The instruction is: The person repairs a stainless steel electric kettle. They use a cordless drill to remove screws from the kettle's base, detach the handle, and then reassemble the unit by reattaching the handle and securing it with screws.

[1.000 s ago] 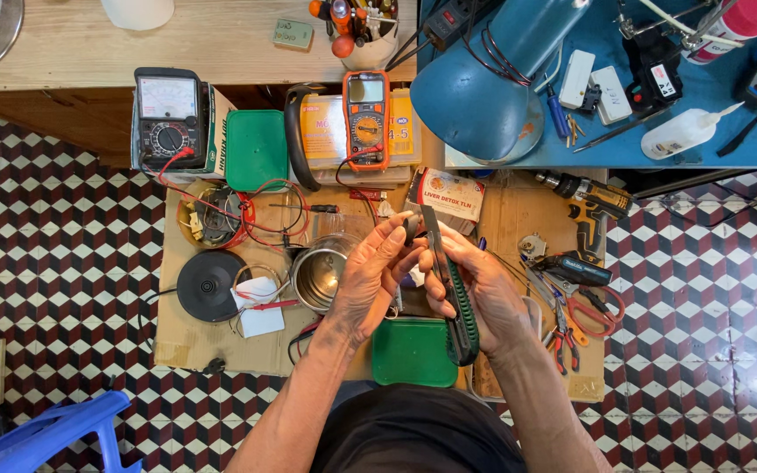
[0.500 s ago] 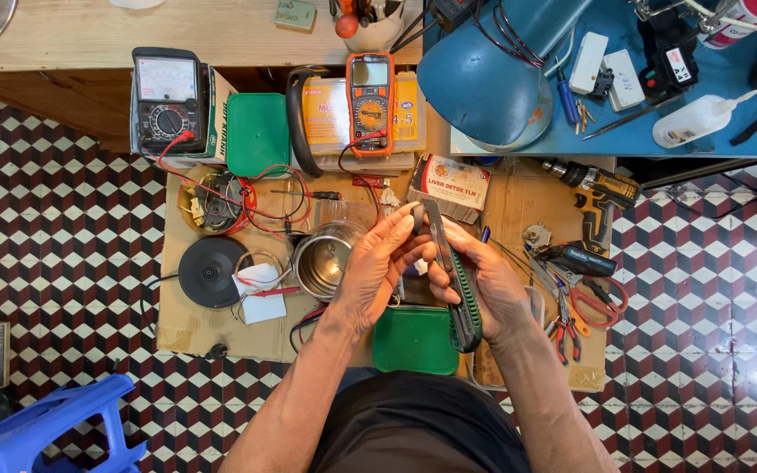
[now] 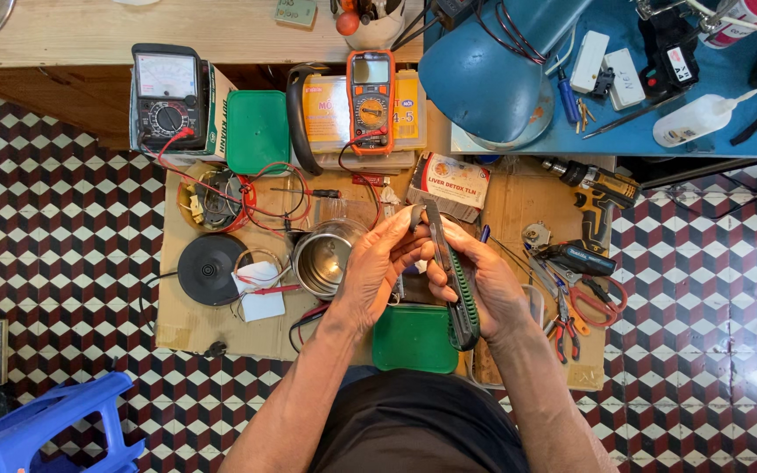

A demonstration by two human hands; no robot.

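1. The long dark utility knife with the green-ribbed grip [image 3: 453, 280] sits between both hands, above the sheet of brown cardboard [image 3: 177, 324] spread on the chequered tile floor. Against the earlier pictures it has barely shifted: it lies at about the same slant, its narrow metal end up and away from the person, its green butt end down towards the body. The view has tipped a little, so everything sits lower in the picture.
2. That little change suggests fine handling at the tip, not a move to somewhere else.
3. The knife looks slim and rigid, with a grey metal front part and ridged green sides. Whether a blade is out I cannot tell.
4. The right hand [image 3: 484, 285] is closed round the knife's middle, fingers wrapped over the grip.
5. The left hand [image 3: 378, 267] is curled, its fingertips meeting the knife's upper end; the pinch itself is hidden.
6. Just left of the hands stands an open shiny metal pot [image 3: 324, 258], and beyond it a round black base plate [image 3: 212, 270].
7. A flat green plastic lid [image 3: 413, 340] lies under the wrists.
8. To the right lie red-handled pliers [image 3: 597, 307] and a yellow-and-black cordless drill [image 3: 597, 197].
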